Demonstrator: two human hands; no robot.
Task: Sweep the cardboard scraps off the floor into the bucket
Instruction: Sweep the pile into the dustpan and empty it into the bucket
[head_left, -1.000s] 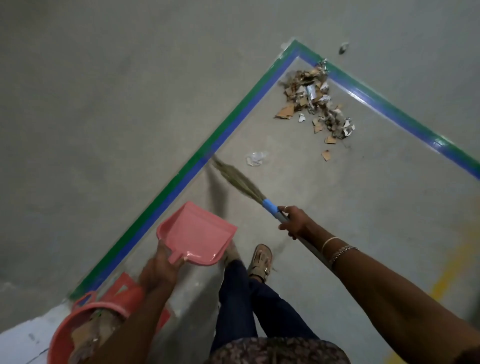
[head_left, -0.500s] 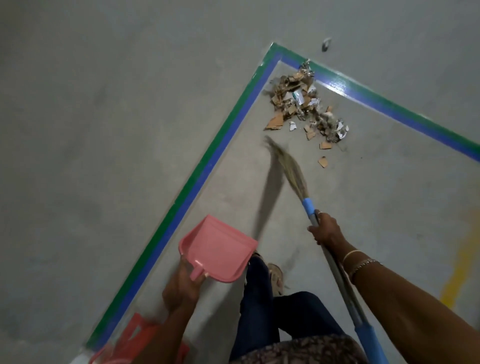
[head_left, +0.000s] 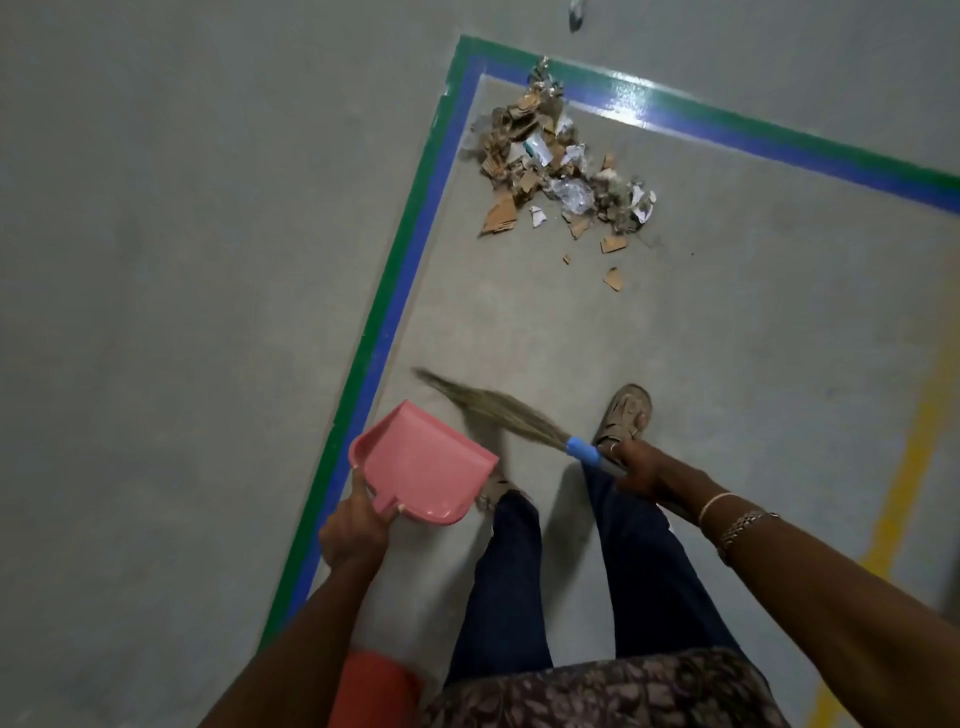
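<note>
Many torn brown cardboard scraps (head_left: 519, 156), heaped (left grip (head_left: 358, 525) round dustpan (head_left: 421, 467), right grip (head_left: 641, 470) round broom (head_left: 509, 415))

On my screen the floor (head_left: 182, 260) reads as matt grey concrete, faintly mottled, while the green and blue border stripe (head_left: 631, 98) is glossy and throws back a bright glare. The scraps (head_left: 519, 150) are dull brown cardboard mixed with white paper and crinkled shiny film. I see a smooth pink plastic dustpan (head_left: 421, 462), a broom (head_left: 498, 410) of dry straw-like bristles with a blue plastic collar, a smooth orange plastic bucket (head_left: 374, 691), and a bracelet (head_left: 743, 522) of metal links.
</note>
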